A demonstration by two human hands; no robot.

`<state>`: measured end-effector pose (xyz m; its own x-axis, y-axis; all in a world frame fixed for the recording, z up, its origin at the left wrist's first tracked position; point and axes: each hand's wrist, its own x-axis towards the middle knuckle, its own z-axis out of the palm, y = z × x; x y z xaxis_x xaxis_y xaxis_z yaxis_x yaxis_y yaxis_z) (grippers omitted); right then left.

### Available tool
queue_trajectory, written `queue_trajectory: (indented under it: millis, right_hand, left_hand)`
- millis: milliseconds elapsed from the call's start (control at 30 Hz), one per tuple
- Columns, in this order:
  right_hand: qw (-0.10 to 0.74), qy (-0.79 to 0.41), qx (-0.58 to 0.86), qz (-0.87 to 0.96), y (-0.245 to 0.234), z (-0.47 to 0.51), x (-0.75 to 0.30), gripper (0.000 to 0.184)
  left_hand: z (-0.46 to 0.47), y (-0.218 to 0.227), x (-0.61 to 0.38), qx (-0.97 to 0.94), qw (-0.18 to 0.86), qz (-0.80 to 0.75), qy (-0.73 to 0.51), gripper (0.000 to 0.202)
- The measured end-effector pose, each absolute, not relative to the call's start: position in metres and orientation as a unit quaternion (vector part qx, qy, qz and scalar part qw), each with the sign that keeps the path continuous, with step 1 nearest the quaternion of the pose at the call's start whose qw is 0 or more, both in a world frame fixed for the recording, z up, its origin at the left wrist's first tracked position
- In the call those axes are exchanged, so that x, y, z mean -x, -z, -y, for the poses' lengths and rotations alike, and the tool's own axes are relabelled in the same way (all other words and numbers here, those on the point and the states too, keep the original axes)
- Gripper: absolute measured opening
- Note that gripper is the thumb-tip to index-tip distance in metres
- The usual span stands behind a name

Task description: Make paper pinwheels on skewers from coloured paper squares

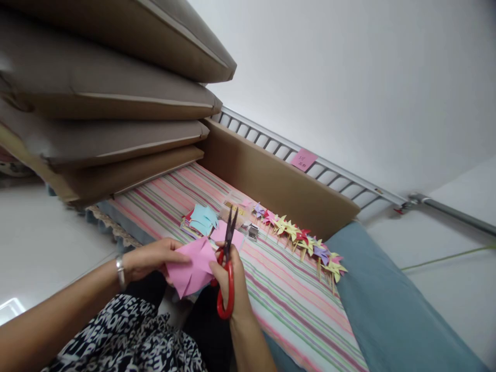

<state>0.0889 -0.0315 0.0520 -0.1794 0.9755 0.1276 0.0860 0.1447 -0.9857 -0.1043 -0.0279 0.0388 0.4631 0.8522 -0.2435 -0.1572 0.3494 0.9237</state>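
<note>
My left hand (153,257) pinches a folded pink paper square (192,268) by its left edge. My right hand (232,281) grips red-handled scissors (228,268), whose dark blades point up and stand slightly apart beside the paper's right edge. Both hands hover over the near edge of a striped cloth (279,289). A stack of cut coloured papers with a light blue one on top (201,219) lies just beyond the hands.
A row of several paper pinwheels on sticks (302,240) lies along a cardboard wall (271,181). A small metal stapler (252,231) sits near them. Stacked brown cushions (101,103) loom at the left. A pink sticky note (304,159) hangs on the metal rail.
</note>
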Motion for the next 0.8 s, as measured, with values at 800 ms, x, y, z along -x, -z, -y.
queue_trajectory:
  millis: [800]
  right_hand:
    - [0.196,-0.510,0.501,0.671,-0.020,0.091,-0.137,0.026]
  left_hand:
    - [0.028,-0.017,0.112,-0.324,0.677,-0.436,-0.497,0.034]
